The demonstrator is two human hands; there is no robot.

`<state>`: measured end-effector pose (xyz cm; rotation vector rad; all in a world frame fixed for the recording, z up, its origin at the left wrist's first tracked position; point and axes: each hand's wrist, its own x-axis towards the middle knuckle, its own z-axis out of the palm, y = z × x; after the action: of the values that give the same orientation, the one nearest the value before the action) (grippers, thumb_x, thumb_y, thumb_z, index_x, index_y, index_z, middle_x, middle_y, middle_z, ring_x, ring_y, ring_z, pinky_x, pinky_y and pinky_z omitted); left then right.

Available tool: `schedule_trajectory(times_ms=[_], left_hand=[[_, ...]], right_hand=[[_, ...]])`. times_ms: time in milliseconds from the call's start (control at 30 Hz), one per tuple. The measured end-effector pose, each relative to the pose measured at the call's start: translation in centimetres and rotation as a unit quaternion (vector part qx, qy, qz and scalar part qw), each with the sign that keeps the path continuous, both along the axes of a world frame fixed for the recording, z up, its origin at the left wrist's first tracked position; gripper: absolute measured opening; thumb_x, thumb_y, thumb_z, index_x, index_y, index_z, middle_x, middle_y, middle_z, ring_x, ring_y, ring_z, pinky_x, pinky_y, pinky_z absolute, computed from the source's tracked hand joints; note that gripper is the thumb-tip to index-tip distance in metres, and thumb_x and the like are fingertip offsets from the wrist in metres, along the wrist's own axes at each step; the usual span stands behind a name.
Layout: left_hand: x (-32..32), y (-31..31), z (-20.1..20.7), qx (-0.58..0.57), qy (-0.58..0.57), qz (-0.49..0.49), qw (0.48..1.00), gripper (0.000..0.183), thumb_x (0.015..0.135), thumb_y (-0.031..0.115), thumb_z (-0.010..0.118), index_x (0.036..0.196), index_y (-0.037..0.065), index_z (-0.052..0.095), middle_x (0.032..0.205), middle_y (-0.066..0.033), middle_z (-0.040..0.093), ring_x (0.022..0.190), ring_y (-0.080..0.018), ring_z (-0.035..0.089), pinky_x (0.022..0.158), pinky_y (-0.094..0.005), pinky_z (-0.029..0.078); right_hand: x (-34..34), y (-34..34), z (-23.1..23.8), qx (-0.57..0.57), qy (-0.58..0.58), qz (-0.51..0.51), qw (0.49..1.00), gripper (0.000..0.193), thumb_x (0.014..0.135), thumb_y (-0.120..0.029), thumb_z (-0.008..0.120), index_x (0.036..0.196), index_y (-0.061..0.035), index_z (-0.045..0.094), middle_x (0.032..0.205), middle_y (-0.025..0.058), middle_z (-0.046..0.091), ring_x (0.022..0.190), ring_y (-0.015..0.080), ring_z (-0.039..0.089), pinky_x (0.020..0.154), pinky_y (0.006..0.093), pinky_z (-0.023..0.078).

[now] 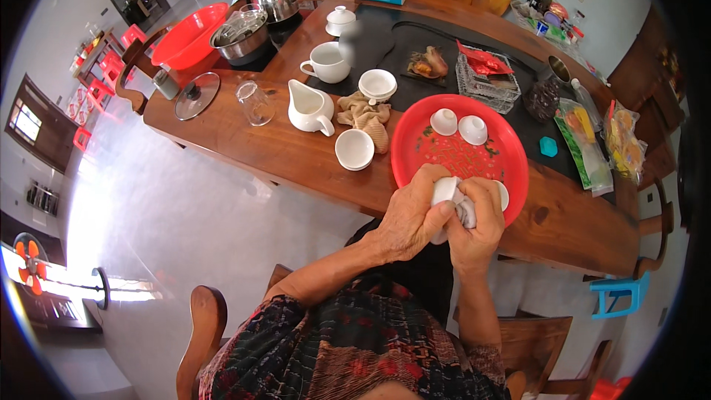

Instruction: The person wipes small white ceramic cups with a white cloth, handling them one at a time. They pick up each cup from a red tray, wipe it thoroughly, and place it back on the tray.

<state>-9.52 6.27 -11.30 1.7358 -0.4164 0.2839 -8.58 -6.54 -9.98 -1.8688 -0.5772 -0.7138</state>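
Just over the near rim of a round red tray, both my hands come together around a small white teacup. My left hand grips the cup from the left. In my right hand is a bunched pale cloth, pressed against the cup; whether it is cloth or tissue is hard to tell. Two white teacups stand at the tray's far side. Another white cup shows partly beside my right fingers. Left of the tray lies a crumpled tan towel, with stacked white cups near it.
A white pitcher, a large white cup, an upturned glass and a glass lid are farther left. Behind stand a steel kettle and a red basin. Packaged food lies to the right on the wooden table.
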Motion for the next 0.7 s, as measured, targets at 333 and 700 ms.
schedule_trajectory(times_ms=[333,700], left_hand=[[0.1,0.7,1.2,-0.010,0.043,-0.090,0.995,0.033,0.092,0.028,0.046,0.111,0.002,0.040,0.092,-0.0209,0.051,0.086,-0.0397,0.054,0.075,-0.0422,0.044],[1.0,-1.0,-1.4,-0.370,0.235,-0.107,0.892,0.034,0.087,0.016,0.034,0.118,0.006,0.044,0.101,-0.0049,0.050,0.091,-0.0113,0.048,0.080,-0.0275,0.042]], right_hand=[[-0.8,-1.7,-0.1,0.387,0.342,0.199,0.833,0.018,0.086,-0.005,0.057,0.101,0.0054,0.060,0.083,0.0050,0.062,0.070,0.0082,0.058,0.063,0.0199,0.047],[-0.9,-0.4,0.4,0.179,0.099,0.034,0.978,0.034,0.083,-0.009,0.058,0.115,0.0028,0.052,0.108,0.0134,0.055,0.098,0.0210,0.055,0.086,0.0338,0.044]])
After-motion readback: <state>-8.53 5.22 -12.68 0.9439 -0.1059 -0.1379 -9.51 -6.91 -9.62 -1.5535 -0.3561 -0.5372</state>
